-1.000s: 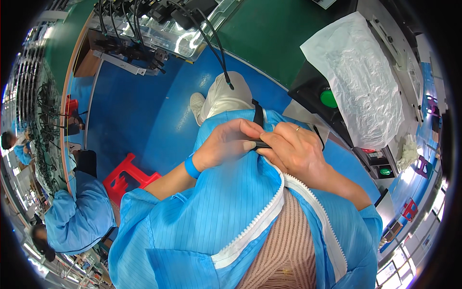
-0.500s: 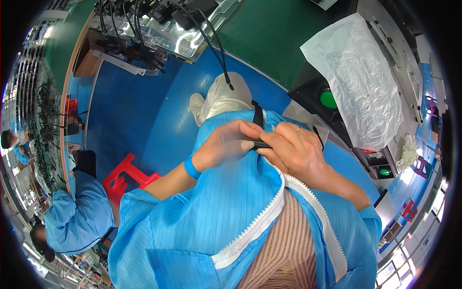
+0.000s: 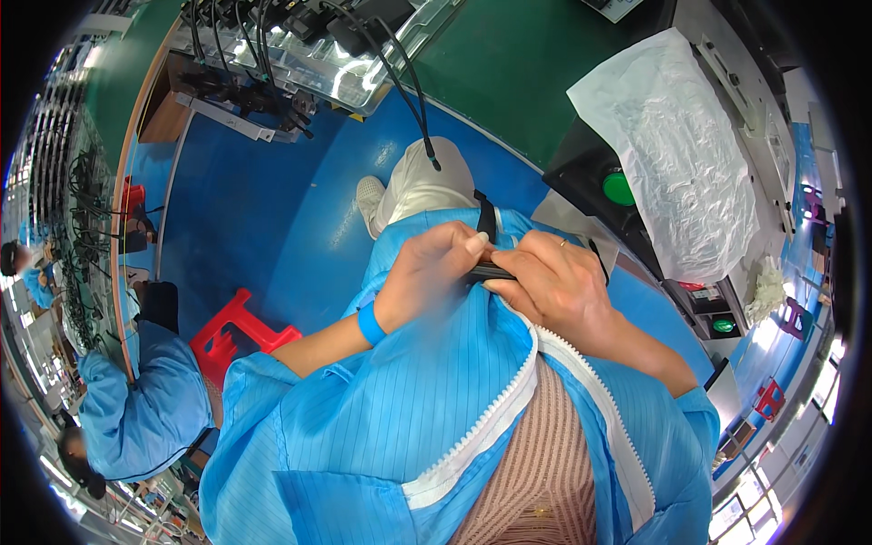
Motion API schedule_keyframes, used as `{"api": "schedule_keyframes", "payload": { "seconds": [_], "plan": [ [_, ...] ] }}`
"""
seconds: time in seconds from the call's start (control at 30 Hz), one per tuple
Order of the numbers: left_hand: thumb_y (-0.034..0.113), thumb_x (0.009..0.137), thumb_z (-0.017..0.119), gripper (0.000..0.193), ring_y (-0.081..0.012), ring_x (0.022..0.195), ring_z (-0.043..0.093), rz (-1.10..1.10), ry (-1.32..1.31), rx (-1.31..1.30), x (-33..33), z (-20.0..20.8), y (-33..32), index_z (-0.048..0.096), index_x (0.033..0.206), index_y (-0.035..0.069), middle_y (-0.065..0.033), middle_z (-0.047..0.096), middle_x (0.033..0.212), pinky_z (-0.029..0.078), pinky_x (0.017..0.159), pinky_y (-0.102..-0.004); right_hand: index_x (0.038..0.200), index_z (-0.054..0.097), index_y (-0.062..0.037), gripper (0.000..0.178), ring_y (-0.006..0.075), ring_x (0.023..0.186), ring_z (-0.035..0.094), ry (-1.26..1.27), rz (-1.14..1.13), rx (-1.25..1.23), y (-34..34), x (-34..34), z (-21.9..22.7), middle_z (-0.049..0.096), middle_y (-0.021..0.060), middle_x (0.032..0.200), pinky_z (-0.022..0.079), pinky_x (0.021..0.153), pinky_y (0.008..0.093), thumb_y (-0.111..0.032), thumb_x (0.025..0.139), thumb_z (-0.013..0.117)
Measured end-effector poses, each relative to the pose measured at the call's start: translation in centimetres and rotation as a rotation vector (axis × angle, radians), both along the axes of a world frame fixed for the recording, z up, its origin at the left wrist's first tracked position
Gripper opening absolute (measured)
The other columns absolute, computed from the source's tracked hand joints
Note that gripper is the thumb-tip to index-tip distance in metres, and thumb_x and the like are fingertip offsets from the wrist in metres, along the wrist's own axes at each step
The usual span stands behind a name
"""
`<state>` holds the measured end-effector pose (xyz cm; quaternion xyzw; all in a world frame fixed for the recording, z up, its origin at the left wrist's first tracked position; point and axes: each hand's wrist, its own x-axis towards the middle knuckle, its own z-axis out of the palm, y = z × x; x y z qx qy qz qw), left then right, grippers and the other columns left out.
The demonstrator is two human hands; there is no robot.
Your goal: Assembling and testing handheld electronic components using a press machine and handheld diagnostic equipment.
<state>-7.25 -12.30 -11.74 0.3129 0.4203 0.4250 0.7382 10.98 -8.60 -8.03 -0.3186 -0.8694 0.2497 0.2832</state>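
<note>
In front of my lap both hands meet at a small black strip-like piece, mostly covered by fingers; its exact kind does not show. My right hand, with a ring on one finger, is closed on it, thumb below and fingertips above. My left hand, a blue band round its wrist, bends its fingers at the piece's left end, the thumb tip raised beside the right fingertips. Part of this hand is blurred. Just beyond the fingers a black strap lies against my blue jacket.
Ahead, black cables hang off a bench with clear plastic trays. To the right, white wrapping covers part of a machine beside a green button. At left are a red stool and a seated co-worker in blue.
My left thumb has moved up and away from the black piece toward the right fingertips, and the left hand has turned slightly. My right hand stays nearly still.
</note>
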Motion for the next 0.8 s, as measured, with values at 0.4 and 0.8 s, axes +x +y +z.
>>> {"api": "schedule_keyframes", "payload": {
  "seconds": [0.4, 0.8],
  "plan": [
    [0.03, 0.096, 0.049, 0.033, -0.0145, 0.09, 0.058, 0.006, -0.057, -0.082, 0.0, 0.5, 0.1, 0.062, 0.099, 0.0, -0.009, 0.063, 0.097, 0.047, 0.081, -0.029, 0.086, 0.064, -0.004, 0.017, 0.0224, 0.057, 0.053, -0.027, -0.035, -0.085, 0.2, 0.7, 0.4, 0.045, 0.0076, 0.068, 0.043, 0.047, 0.0343, -0.01, 0.071, 0.069],
    [0.021, 0.09, 0.062, 0.022, -0.0122, 0.082, 0.058, -0.132, 0.029, 0.078, 0.4, -0.7, 1.8, 0.068, 0.088, 0.0, -0.0056, 0.063, 0.089, 0.047, 0.075, -0.0253, 0.092, 0.066, 0.0001, 0.019, 0.0237, 0.064, 0.06, 0.159, -0.109, -0.347, -0.1, 2.6, -0.2, 0.061, 0.0113, 0.076, 0.048, 0.056, 0.0311, -0.002, 0.072, 0.066]
  ]
}}
